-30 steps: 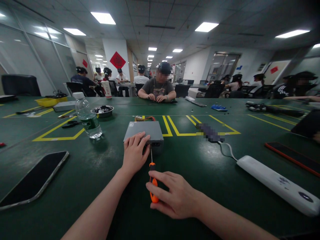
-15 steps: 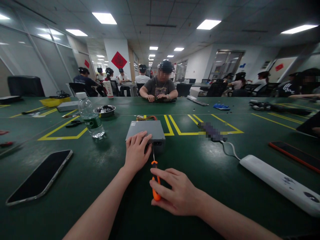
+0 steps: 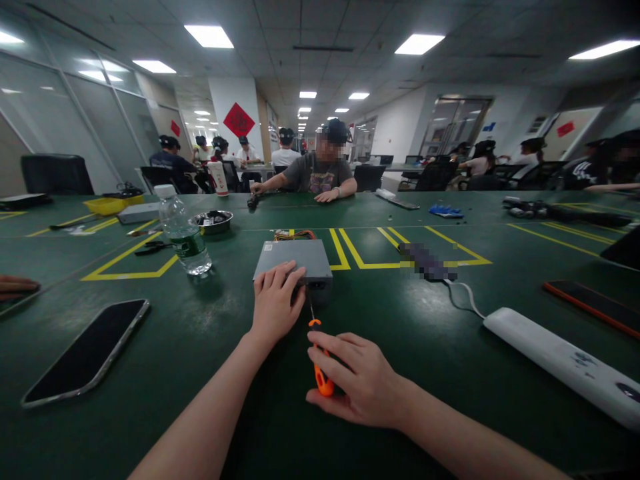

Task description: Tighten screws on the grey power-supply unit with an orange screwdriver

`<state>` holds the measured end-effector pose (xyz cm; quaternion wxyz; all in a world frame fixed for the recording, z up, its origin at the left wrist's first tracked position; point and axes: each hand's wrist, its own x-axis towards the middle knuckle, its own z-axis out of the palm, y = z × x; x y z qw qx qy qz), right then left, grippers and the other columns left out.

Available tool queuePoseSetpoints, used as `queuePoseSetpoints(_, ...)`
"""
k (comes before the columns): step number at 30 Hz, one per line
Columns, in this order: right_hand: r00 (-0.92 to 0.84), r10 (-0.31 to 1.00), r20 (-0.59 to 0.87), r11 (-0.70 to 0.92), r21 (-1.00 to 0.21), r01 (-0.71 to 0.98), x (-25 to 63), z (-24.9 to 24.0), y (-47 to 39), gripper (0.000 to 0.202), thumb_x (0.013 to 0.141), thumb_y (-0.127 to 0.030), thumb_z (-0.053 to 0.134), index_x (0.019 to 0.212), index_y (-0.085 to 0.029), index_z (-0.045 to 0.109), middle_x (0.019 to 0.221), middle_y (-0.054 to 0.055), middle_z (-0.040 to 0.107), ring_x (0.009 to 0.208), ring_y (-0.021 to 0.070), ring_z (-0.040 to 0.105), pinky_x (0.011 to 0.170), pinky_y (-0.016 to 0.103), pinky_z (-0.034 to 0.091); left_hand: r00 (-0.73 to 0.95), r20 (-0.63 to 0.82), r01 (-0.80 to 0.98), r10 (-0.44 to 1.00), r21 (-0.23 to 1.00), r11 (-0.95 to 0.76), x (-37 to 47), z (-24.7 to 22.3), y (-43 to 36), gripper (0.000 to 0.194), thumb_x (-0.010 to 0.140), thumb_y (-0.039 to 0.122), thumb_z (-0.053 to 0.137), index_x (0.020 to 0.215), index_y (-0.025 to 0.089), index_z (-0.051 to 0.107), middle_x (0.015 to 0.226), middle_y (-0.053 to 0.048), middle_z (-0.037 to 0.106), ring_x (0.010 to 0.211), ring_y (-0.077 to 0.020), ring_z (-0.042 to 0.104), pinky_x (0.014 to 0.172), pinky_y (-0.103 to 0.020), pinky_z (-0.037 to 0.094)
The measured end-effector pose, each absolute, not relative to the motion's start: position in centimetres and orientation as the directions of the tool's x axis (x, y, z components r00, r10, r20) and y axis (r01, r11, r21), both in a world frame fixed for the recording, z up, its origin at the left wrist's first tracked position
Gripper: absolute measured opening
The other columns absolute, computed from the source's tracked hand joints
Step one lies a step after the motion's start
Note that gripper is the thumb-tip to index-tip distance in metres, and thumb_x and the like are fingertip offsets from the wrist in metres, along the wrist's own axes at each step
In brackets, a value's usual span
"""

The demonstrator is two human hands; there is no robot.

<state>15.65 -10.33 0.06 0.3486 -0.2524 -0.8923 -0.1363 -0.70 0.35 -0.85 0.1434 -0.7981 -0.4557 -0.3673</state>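
A clear plastic bottle with a green label (image 3: 186, 237) stands left of the grey rectangular metal box (image 3: 305, 251); a long white plastic device (image 3: 555, 360) lies at right. The box sits flat, multicoloured wires (image 3: 299, 235) behind it. The left hand (image 3: 276, 300) rests fingers spread on its top; the right hand (image 3: 357, 377) pinches an orange-and-black screwdriver (image 3: 324, 381) pointing at its near face. Green tabletop (image 3: 425, 333) stretches rightward; 2 yellow tape lines (image 3: 339, 248) run just beside the box.
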Motion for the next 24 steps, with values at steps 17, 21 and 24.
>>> queuePoseSetpoints(17, -0.624, 0.380, 0.683, 0.857, -0.006, 0.515, 15.43, -0.32, -10.35, 0.033, 0.092, -0.040, 0.043, 0.107, -0.010, 0.044, 0.110, 0.022, 0.059, 0.099, 0.0234, 0.060, 0.078, 0.033, 0.051, 0.320, 0.709, 0.835, 0.629, 0.102, -0.541, -0.76, -0.83, 0.28, 0.031, 0.084, 0.027, 0.049, 0.115, 0.027, 0.051, 0.125, -0.004, 0.054, 0.116, -0.0229, 0.045, 0.093, -0.042, 0.029)
queuePoseSetpoints(21, -0.607, 0.436, 0.664, 0.849, -0.079, 0.523, 15.58, -0.61, -10.41, 0.038, 0.089, -0.047, 0.046, 0.104, -0.012, 0.043, 0.112, 0.022, 0.057, 0.103, 0.0251, 0.058, 0.081, 0.035, 0.051, 0.314, 0.712, 0.835, 0.628, 0.108, -0.540, -0.77, -0.83, 0.32, 0.031, 0.084, 0.027, 0.048, 0.115, 0.027, 0.052, 0.124, -0.004, 0.054, 0.116, -0.0232, 0.044, 0.092, -0.042, 0.029)
queuePoseSetpoints(24, -0.688, 0.468, 0.555, 0.851, -0.071, 0.521, 15.44, -0.22, -10.58, 0.041, 0.088, -0.042, 0.049, 0.113, -0.011, 0.044, 0.118, 0.022, 0.053, 0.109, 0.0262, 0.055, 0.084, 0.036, 0.049, 0.315, 0.712, 0.832, 0.628, 0.111, -0.543, -0.78, -0.78, 0.31, 0.031, 0.084, 0.027, 0.048, 0.115, 0.027, 0.052, 0.125, -0.005, 0.053, 0.116, -0.0231, 0.044, 0.093, -0.042, 0.029)
